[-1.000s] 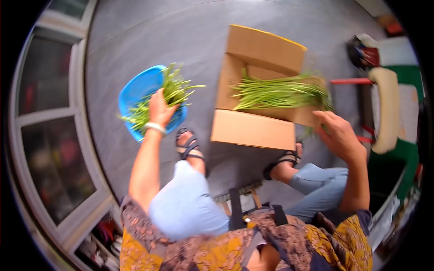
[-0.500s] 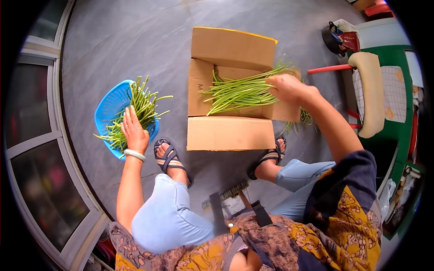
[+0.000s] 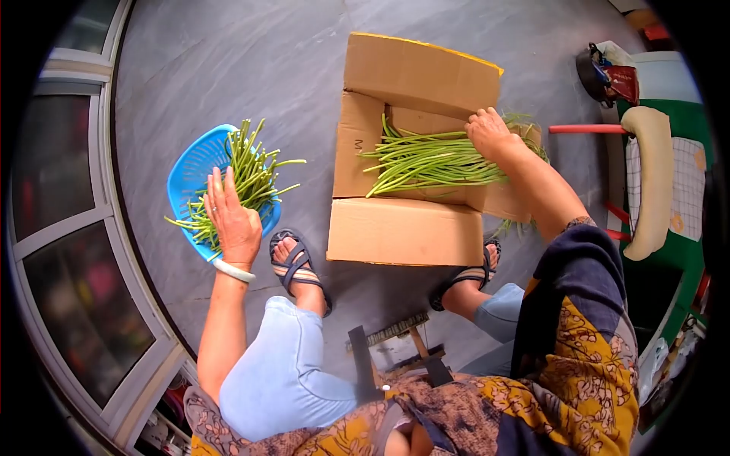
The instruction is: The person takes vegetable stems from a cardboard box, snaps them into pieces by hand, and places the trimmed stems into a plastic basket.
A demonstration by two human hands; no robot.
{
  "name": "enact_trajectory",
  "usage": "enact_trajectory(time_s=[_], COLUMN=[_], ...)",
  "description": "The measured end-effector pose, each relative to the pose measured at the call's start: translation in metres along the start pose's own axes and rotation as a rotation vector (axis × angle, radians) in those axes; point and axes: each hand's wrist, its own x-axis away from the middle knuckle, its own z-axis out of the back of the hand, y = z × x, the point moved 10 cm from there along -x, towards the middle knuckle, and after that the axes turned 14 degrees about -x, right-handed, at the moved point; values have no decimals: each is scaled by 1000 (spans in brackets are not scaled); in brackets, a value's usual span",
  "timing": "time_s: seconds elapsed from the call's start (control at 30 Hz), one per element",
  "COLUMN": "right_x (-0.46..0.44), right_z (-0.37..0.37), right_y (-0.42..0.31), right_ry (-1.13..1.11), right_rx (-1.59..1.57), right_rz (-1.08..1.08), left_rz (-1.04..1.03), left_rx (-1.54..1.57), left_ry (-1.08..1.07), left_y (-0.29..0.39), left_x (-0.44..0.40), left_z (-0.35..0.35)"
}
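A blue slotted plastic basket (image 3: 180, 178) stands on the floor at the left, heaped with short cut green stems (image 3: 253, 171). On that heap rests my left hand (image 3: 233, 228), palm down with its fingers stretched out. Long thin green vegetable stems (image 3: 426, 159) lie side by side in an open cardboard box (image 3: 403, 232), their feathery ends over its right side. At the back right of these stems is my right hand (image 3: 490, 135), fingers curled in and closed at the pile's edge. My fingers partly hide what they grip, which looks like a few stems.
My sandalled feet (image 3: 293, 266) stand close to the box's near side. A chair with a cream padded back (image 3: 648, 182) and red legs is at the right, near a dark pot (image 3: 595, 74). Glass door panels (image 3: 87, 304) line the left.
The view has shifted, so the box and basket appear farther right. My right hand has moved left and back relative to the box, onto the stems' far edge. My left hand stays on the heap.
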Motion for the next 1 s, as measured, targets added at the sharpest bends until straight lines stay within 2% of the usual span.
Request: enact_trajectory(time_s=[0.23,0.37,0.4,0.43,0.63,0.67,0.73,0.83,0.93,1.0], right_x=[60,125,142,161,264,279,309,341,344,347], right_z=[63,120,128,147,220,230,246,249,218,208], right_y=[-4,-32,-38,-44,-89,-98,-110,-116,-104,-98], right_ry=[159,186,185,350,494,521,583,523,357,298], right_rx=[-219,-193,-185,-268,-547,-596,-822,-1135,-1556,-1618], right_rz=[32,29,31,99,211,224,296,335,340,313], left_rz=[11,-122,-169,-233,-750,-796,-858,-736,-685,-611], left_rx=[42,185,231,281,364,360,400,376,655,764], left_ry=[99,132,164,151,119,109,217,-305,-398,-512], left_y=[18,55,69,87,230,251,278,292,287,278], left_x=[-11,-23,-26,-30,-6,6,26,31,38,44], left_z=[42,86,100,115,241,254,279,247,260,257])
